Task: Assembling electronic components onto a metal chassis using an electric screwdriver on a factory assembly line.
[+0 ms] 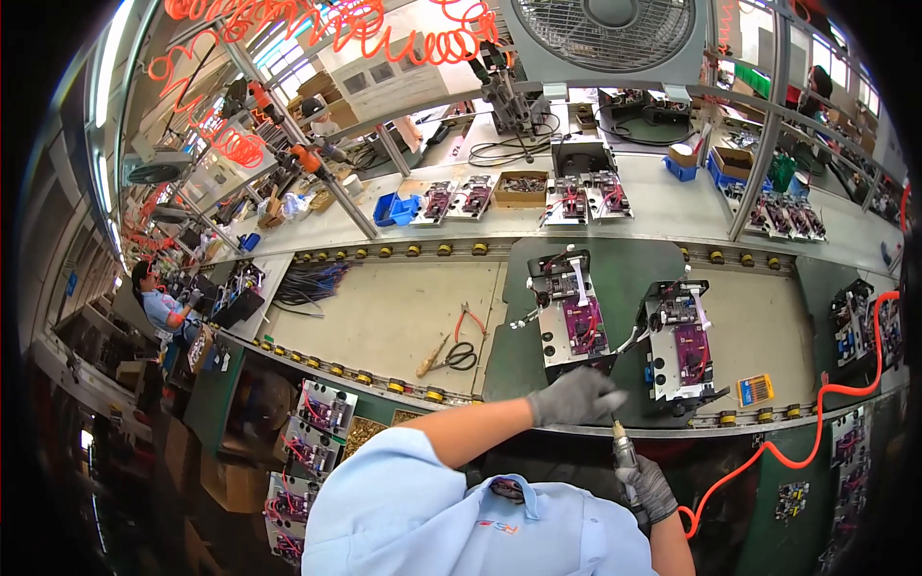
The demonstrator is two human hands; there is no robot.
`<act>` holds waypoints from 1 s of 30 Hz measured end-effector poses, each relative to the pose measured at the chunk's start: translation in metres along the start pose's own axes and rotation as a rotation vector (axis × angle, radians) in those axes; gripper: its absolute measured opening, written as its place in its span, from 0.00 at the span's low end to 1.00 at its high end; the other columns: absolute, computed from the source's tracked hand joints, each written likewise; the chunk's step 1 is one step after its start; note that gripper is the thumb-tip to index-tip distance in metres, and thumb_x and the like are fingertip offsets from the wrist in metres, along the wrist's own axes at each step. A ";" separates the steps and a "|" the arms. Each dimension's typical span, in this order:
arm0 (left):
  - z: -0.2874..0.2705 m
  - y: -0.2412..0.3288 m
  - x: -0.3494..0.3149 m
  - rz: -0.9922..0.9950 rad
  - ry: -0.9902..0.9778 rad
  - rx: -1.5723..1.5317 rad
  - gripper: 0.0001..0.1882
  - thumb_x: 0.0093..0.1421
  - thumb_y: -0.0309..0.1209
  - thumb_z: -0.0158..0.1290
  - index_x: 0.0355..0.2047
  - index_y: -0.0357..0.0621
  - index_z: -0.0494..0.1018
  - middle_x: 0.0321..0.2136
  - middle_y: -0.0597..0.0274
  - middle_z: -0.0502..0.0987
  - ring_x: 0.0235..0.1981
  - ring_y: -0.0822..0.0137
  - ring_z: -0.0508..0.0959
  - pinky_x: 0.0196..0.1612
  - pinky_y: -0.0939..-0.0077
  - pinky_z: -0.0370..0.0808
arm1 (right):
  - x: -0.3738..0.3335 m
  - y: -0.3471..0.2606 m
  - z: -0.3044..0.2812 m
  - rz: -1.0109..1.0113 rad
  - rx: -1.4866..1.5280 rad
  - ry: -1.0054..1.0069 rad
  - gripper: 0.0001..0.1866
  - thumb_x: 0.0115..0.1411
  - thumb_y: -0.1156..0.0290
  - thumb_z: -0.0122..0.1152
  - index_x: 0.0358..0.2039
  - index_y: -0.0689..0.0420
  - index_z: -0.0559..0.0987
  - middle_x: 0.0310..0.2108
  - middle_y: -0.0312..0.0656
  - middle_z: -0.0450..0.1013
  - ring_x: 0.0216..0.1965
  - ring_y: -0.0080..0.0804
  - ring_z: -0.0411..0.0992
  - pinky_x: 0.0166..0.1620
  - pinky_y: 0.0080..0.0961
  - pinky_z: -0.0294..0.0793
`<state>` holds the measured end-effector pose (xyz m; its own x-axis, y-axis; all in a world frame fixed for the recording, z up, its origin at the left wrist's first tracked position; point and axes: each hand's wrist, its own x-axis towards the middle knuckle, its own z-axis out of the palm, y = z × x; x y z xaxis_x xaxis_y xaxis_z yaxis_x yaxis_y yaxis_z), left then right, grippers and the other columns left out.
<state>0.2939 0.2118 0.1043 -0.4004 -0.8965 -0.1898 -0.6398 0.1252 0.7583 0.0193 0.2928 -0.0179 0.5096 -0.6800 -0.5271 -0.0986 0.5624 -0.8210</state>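
Gloved in grey, my right hand (649,490) is wrapped round an air screwdriver (624,449), held upright with its tip up at the bench's near edge. An orange air hose (824,390) runs from beside that hand to the right. My left hand (576,396), in a matching glove, has its fingers pinched together just above the screwdriver's tip; whatever they hold is too small to make out. Beyond it lies a metal-plate assembly with a purple circuit board (583,324). A second such assembly (680,353) is to its right. Both rest on a green board (519,331).
Left along the line lie pliers (467,315), scissors (461,357), a wooden-handled tool (429,365) and a cable bundle (312,285). A yellow packet (756,390) lies right. Metal posts (759,173) and a fan (615,34) stand beyond. Another person (161,305) is far left.
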 end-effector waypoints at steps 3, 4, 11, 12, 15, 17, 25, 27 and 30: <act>0.027 -0.082 -0.038 -0.523 0.011 -0.545 0.18 0.65 0.44 0.52 0.33 0.39 0.77 0.28 0.55 0.79 0.27 0.59 0.80 0.32 0.62 0.76 | -0.016 -0.006 0.009 0.018 -0.017 -0.014 0.20 0.51 0.58 0.73 0.38 0.56 0.76 0.26 0.31 0.71 0.25 0.18 0.68 0.29 0.20 0.70; 0.031 -0.117 -0.043 -0.833 0.062 -0.902 0.15 0.64 0.41 0.53 0.36 0.40 0.77 0.29 0.59 0.78 0.27 0.63 0.79 0.30 0.65 0.75 | -0.016 -0.004 0.010 0.020 -0.021 -0.018 0.20 0.51 0.58 0.73 0.38 0.56 0.76 0.26 0.31 0.71 0.25 0.18 0.68 0.29 0.20 0.70; 0.035 -0.179 -0.091 -0.696 0.383 -1.466 0.10 0.65 0.28 0.50 0.45 0.39 0.73 0.30 0.60 0.76 0.25 0.68 0.75 0.26 0.75 0.73 | -0.016 -0.006 0.022 0.002 -0.204 -0.115 0.22 0.50 0.56 0.71 0.36 0.57 0.74 0.24 0.33 0.71 0.22 0.21 0.69 0.26 0.21 0.70; 0.035 -0.181 -0.093 -0.554 0.314 -1.536 0.09 0.66 0.27 0.49 0.45 0.38 0.72 0.32 0.58 0.77 0.24 0.68 0.75 0.25 0.77 0.74 | -0.018 -0.011 0.026 0.005 -0.208 -0.118 0.22 0.50 0.56 0.71 0.36 0.57 0.74 0.24 0.33 0.71 0.22 0.21 0.69 0.26 0.21 0.70; 0.034 -0.172 -0.095 -0.537 0.300 -1.467 0.13 0.66 0.27 0.51 0.50 0.36 0.70 0.37 0.54 0.78 0.27 0.67 0.77 0.26 0.77 0.75 | -0.024 -0.016 0.031 -0.009 -0.210 -0.108 0.22 0.50 0.57 0.71 0.37 0.58 0.74 0.24 0.33 0.71 0.22 0.21 0.69 0.26 0.21 0.70; 0.033 -0.166 -0.093 -0.527 0.294 -1.425 0.14 0.66 0.27 0.52 0.50 0.36 0.70 0.36 0.55 0.77 0.28 0.67 0.77 0.26 0.77 0.75 | -0.026 -0.017 0.035 0.032 -0.246 -0.103 0.26 0.50 0.56 0.72 0.43 0.61 0.76 0.31 0.35 0.73 0.31 0.22 0.69 0.37 0.25 0.72; 0.028 -0.162 -0.066 -0.363 0.298 -1.315 0.16 0.65 0.33 0.56 0.49 0.38 0.73 0.32 0.60 0.77 0.26 0.71 0.77 0.24 0.82 0.73 | -0.028 -0.023 0.071 -0.125 -0.405 0.043 0.27 0.50 0.53 0.69 0.42 0.61 0.76 0.31 0.41 0.75 0.32 0.30 0.72 0.39 0.30 0.73; 0.023 -0.155 -0.060 -0.388 0.274 -1.332 0.15 0.65 0.37 0.56 0.46 0.40 0.74 0.28 0.63 0.76 0.23 0.74 0.73 0.21 0.83 0.69 | -0.027 -0.033 0.082 -0.206 -0.580 0.099 0.28 0.51 0.50 0.68 0.43 0.60 0.76 0.31 0.46 0.75 0.33 0.36 0.74 0.40 0.33 0.74; 0.011 -0.143 -0.063 -0.432 0.260 -1.335 0.15 0.66 0.41 0.56 0.40 0.42 0.73 0.24 0.67 0.73 0.19 0.77 0.70 0.16 0.83 0.64 | -0.024 -0.044 0.097 -0.233 -0.616 0.100 0.28 0.51 0.50 0.67 0.43 0.59 0.77 0.31 0.46 0.75 0.33 0.38 0.74 0.41 0.35 0.74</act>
<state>0.4035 0.2554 0.0017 -0.1136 -0.8297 -0.5465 0.4672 -0.5301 0.7076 0.0943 0.3297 0.0522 0.4977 -0.8083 -0.3145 -0.4814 0.0442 -0.8754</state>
